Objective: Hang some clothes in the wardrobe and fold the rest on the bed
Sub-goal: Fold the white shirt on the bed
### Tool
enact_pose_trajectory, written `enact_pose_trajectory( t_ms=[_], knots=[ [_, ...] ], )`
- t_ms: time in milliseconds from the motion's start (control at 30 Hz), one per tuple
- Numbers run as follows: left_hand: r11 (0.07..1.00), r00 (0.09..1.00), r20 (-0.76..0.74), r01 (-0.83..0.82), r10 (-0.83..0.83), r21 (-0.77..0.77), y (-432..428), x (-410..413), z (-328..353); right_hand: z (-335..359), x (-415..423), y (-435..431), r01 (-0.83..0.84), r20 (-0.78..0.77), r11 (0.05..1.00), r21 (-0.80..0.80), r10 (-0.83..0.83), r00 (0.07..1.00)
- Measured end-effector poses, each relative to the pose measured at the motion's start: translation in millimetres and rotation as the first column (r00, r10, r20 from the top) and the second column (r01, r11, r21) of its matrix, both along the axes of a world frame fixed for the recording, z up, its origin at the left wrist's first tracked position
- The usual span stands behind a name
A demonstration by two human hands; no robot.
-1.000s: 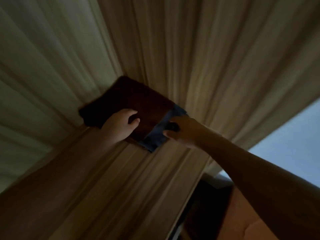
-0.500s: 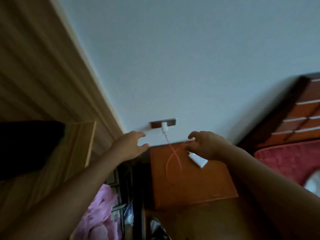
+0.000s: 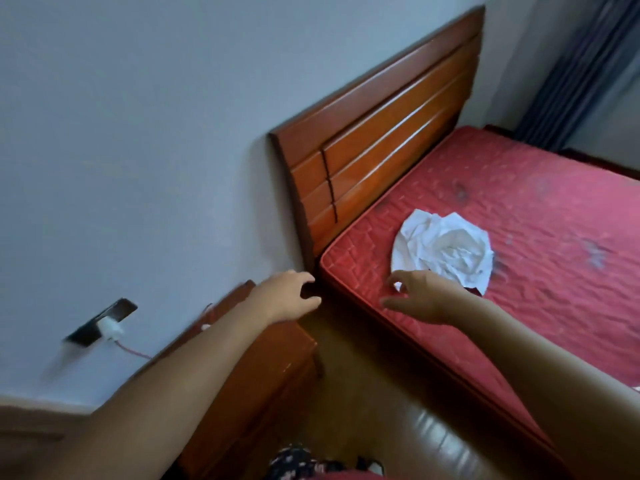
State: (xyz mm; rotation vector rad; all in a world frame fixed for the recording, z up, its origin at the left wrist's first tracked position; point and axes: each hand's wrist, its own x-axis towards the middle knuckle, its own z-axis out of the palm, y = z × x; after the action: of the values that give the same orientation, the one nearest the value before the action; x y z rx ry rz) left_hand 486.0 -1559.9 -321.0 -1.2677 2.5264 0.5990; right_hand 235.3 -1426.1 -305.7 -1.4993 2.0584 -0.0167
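Both arms are out front and both hands are empty.
- Left hand [image 3: 287, 297]: over the gap between the nightstand [image 3: 263, 368] and the bed corner. Fingers loosely spread, gripping nothing.
- Right hand [image 3: 424, 297]: over the near mattress edge. Fingers relaxed and slightly curled, gripping nothing. Its fingertips are just beside the cloth; I cannot tell if they touch.
- 1 white garment [image 3: 446, 249]: crumpled in a heap on the red bed [image 3: 554, 209], at 1 o'clock from the right hand and near the headboard [image 3: 377, 133].
- The wardrobe is out of view.

Judgement: the step in hand is picking up this piece to fold it.
- Do not scoop the heap from its middle.
- Find 2 edges, hem or collar, 1 per hand, then lift and shake it open.
- Lay it flat toward 3 o'clock, where the mattress is bare.
- The left hand has farther to go. Bring it across toward 2 o'clock, clear of the headboard.
- The cloth looks thin and heavily creased, so smooth it with flat palms before the first fold.
- Keep it back from the near edge, because the floor [image 3: 363, 410] lies at 6 o'clock.
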Motion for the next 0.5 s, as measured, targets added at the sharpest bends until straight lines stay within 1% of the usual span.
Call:
enact_pose_trajectory(
  t_ms=[100,233,500],
  knots=[
    [0.995,0.996,-0.001,0.085,-0.085,0.049,11.9,-71.1,-13.5,-13.4,-56.0,33.9,0.110,0.001,0.993,0.044,-0.110,0.994],
    [0.976,0.979,0.039,0.196,-0.201,0.092,13.6,-144.5,-33.4,-35.3,-109.7,56.4,0.219,0.035,0.972,0.081,-0.222,0.974],
    [0.922,0.929,0.066,0.348,-0.363,0.170,-37.2,-290.6,-92.2,-94.9,-219.1,57.3,0.391,0.021,0.894,0.219,-0.405,0.914]
  ],
)
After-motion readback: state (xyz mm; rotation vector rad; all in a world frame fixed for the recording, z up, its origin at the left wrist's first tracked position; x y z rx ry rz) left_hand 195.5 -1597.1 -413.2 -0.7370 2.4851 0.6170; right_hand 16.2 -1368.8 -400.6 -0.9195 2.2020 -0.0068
